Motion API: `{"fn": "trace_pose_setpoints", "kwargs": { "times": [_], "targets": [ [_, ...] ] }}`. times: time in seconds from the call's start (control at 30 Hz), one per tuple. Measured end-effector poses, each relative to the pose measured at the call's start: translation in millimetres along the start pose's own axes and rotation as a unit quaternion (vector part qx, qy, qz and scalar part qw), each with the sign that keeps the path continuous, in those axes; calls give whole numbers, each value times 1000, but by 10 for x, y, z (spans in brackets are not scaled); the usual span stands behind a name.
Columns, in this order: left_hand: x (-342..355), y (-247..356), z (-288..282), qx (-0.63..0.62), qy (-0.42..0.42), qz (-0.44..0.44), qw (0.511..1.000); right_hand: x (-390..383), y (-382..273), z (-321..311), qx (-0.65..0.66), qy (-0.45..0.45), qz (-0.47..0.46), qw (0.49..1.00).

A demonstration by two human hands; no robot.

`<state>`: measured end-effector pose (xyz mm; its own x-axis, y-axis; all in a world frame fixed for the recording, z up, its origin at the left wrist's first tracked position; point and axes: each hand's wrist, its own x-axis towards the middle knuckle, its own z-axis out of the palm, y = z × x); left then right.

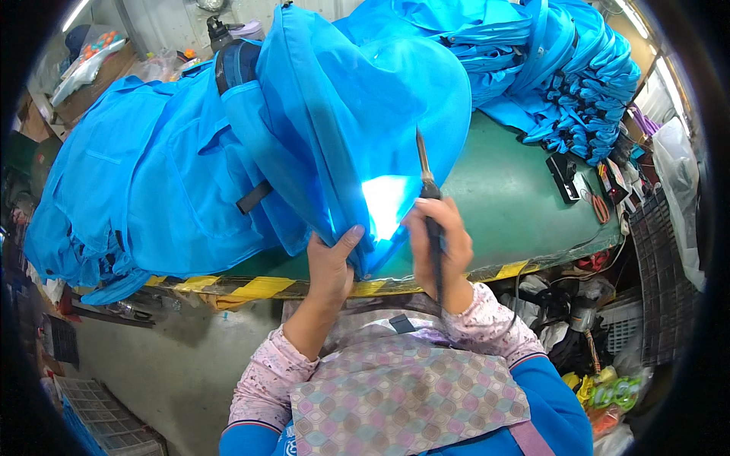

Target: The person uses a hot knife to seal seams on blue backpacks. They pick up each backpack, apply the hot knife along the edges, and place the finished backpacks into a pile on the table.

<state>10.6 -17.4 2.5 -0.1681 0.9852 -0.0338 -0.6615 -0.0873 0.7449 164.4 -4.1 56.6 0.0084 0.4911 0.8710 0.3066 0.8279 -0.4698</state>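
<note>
My left hand [334,258] pinches the near lower edge of a bright blue fabric piece [304,114], thumb on top. This piece stands up in curved folds and looks sewn; I cannot tell whether it is a garment or a bag. In my right hand [445,243] is a soldering iron [430,186] with a dark handle and a pointed, copper-coloured tip. The tip points away from me and lies in front of the blue cloth; whether it touches is unclear. A glaring patch of light [384,205] falls on the cloth between my hands.
Blue sewn pieces lie heaped at left [160,182] and far right [578,83] on the green table [517,190], whose front edge has yellow-black tape [262,289]. Orange-handled scissors [601,209] and a black box [563,178] lie at right. A dark crate [665,281] stands beyond.
</note>
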Motion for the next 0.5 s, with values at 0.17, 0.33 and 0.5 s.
{"fn": "trace_pose_setpoints", "kwargs": {
  "times": [0.17,0.33,0.5],
  "targets": [
    [34,-40,17,5,-9,17,1000,-47,-134,-269,-39,-78,-148,985],
    [28,-77,-1,4,-11,28,1000,-148,-12,-109,-77,-87,-223,968],
    [38,-105,25,25,-6,33,999,-68,26,-88,-93,-101,-259,956]
  ]
}}
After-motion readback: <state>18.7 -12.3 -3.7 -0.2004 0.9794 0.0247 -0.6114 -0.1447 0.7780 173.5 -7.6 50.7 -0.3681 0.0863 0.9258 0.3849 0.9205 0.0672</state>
